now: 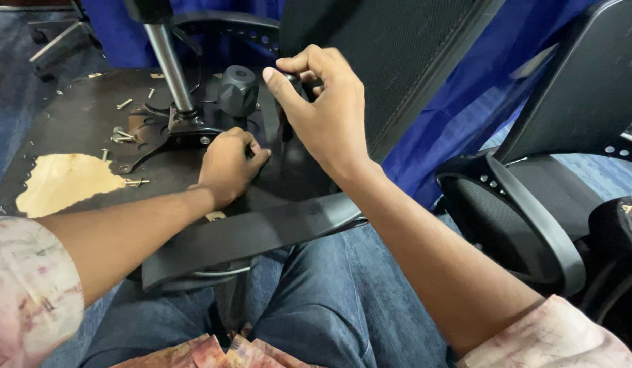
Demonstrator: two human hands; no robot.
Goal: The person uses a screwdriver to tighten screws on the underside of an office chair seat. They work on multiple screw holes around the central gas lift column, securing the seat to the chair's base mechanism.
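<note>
The right hand [327, 112] pinches its fingertips on one small dark tool, mostly hidden, above the upturned chair seat [70, 116]. The left hand [227, 165] is curled closed on the seat beside the metal mounting plate [167, 133]. One black knob [237, 89] and one gas-lift column [169, 63] rise nearby; several loose screws [124, 103] lie scattered

Right hand [326, 112] pinching a small black part above an upturned chair seat [91, 119]; left hand [227, 165] pressed beside the metal mechanism plate [167, 133], loose screws [122, 135] nearby.
</note>
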